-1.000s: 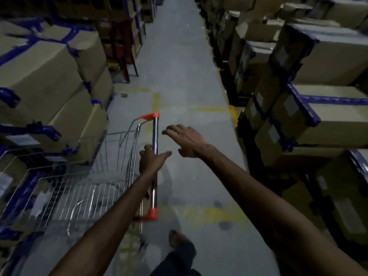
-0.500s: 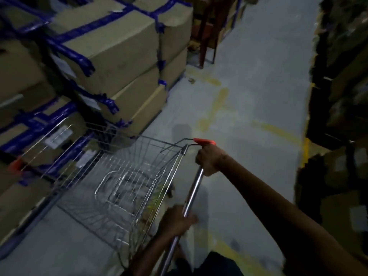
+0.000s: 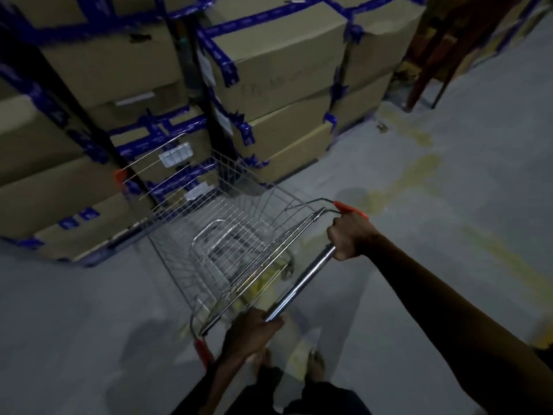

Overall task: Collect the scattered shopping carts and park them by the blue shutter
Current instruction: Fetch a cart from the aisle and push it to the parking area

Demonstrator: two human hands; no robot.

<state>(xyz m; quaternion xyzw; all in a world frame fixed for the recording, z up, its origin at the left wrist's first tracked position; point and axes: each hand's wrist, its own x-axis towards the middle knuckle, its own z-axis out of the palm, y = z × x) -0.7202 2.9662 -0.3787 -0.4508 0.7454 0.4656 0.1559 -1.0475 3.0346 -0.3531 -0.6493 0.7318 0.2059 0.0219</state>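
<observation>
A dim warehouse aisle: grey floor (image 3: pixel 466 163) with worn yellow lines (image 3: pixel 410 178), and stacked boxes (image 3: pixel 278 55) bound in blue tape ahead of both hands. The cart (image 3: pixel 227 235) stands on the floor directly in front of the hands, its nose close to the lowest boxes; whether it touches them cannot be told through the blur. The right hand (image 3: pixel 348 235) is curled tight round the far end of the handle (image 3: pixel 302 283), just below the orange cap (image 3: pixel 350 208). The left hand (image 3: pixel 251 327) wraps the near end of the same bar, fingers closed over it. The basket looks empty. No blue shutter is in view, nor any other cart.

The main risk, as I judge it, is the nose or front wheels catching the box stack beyond the hands if the cart is swung round without first being drawn clear; that could tear tape or jolt the boxes. The person's feet (image 3: pixel 315 365) are close under the left hand, so a hard pull back could run the frame into them. Poor light and castors hidden beneath the basket make a snagged wheel hard to spot.
</observation>
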